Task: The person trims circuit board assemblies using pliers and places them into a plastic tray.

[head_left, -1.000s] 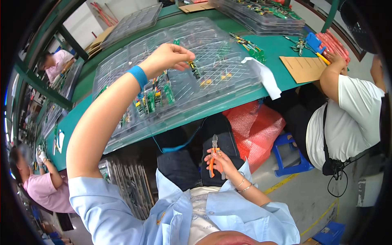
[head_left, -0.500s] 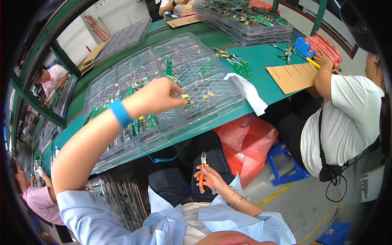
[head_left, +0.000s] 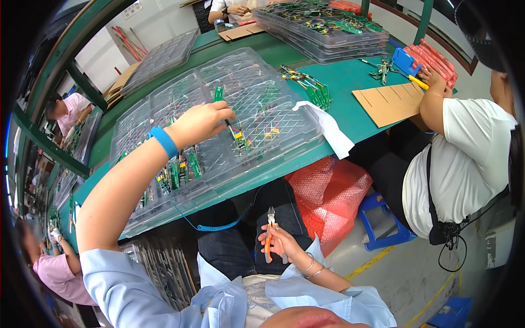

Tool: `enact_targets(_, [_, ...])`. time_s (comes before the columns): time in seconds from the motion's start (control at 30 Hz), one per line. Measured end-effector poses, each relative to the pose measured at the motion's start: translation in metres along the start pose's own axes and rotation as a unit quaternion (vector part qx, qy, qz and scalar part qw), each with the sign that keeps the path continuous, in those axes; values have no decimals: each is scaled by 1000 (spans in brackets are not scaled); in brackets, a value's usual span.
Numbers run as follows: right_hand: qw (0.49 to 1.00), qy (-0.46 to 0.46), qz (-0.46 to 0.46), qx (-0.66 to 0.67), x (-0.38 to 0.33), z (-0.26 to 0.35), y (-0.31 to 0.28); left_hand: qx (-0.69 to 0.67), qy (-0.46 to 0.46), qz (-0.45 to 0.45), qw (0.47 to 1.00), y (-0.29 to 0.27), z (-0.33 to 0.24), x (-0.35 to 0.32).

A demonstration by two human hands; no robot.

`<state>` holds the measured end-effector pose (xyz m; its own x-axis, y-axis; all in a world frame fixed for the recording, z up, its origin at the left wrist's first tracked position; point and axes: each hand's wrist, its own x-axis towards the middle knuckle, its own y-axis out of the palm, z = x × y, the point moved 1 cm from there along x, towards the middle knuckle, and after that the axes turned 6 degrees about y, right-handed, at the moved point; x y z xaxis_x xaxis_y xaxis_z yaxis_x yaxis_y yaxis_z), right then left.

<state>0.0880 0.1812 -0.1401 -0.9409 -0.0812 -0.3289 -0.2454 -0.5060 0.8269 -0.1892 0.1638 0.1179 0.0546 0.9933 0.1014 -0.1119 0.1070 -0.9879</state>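
Note:
My left hand [head_left: 201, 124], a blue wrist strap [head_left: 163, 141] on its wrist, is over a clear plastic tray [head_left: 273, 150]. Its fingers are closed on a wired circuit board [head_left: 240, 143] with a yellow part, which hangs below the fingertips at the tray; a dark lead runs up to them. A green board end [head_left: 219, 94] sticks up behind the hand. Other green circuit boards [head_left: 178, 174] stand in the tray's near left part. Above my lap, my right hand [head_left: 281, 243] holds orange-handled cutting pliers [head_left: 269, 235], jaws pointing away from me.
Boards with wires [head_left: 309, 87] and a white strip [head_left: 331, 128] lie by the tray's right side. Beyond are slotted cardboard [head_left: 388, 104] and stacked trays [head_left: 322, 44]. A co-worker in a white shirt [head_left: 476, 142] sits at right. Red bubble wrap [head_left: 333, 202] hangs below the table edge.
My left hand has shifted left and slightly back, and more of the board with the yellow part shows below its fingers. The right hand with the pliers has hardly moved.

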Motion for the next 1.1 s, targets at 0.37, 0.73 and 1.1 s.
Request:
enact_targets(0.37, [1000,3,-13,24,3,-4,-4,-30,110,31,993,-21,0,-2])
enact_targets(0.73, [1000,8,11,11,4,-5,-11,-6,125,-42,991,-53,-27,98])
enact_targets(1.1, [1000,13,4,5,4,0,-8,-127,-97,21,987,59,-25,207])
